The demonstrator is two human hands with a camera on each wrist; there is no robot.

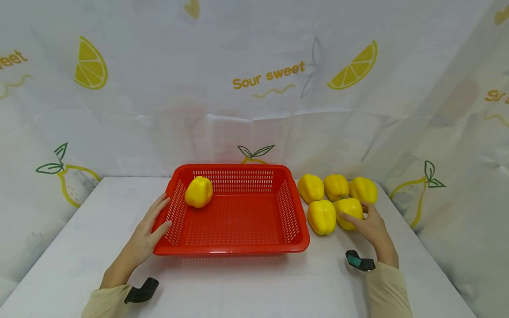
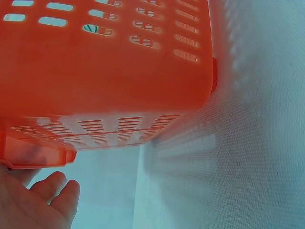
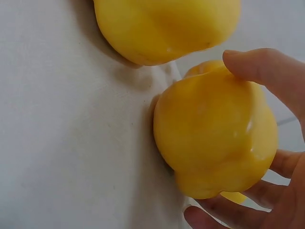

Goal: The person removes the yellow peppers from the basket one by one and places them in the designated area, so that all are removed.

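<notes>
A red plastic basket (image 1: 230, 251) with slotted walls stands mid-table, and one yellow bell pepper (image 1: 199, 192) lies inside at its left end. My left hand (image 1: 144, 238) rests against the basket's left rim with loosely extended fingers; in the left wrist view, that hand (image 2: 40, 200) shows beside the rim. At the right, my right hand (image 1: 374, 227) holds another yellow bell pepper (image 1: 347, 212) by its right side. In the right wrist view, the thumb lies on this pepper (image 3: 214, 131) and the other fingers curl behind it, partly hidden.
Several more yellow bell peppers sit right of the basket: a front one (image 1: 321, 217) beside the held pepper, and a back row with a left (image 1: 310, 188), middle (image 1: 336, 187) and right pepper (image 1: 363, 190). A lemon-printed white cloth (image 1: 159, 101) hangs behind the white table (image 1: 222, 291).
</notes>
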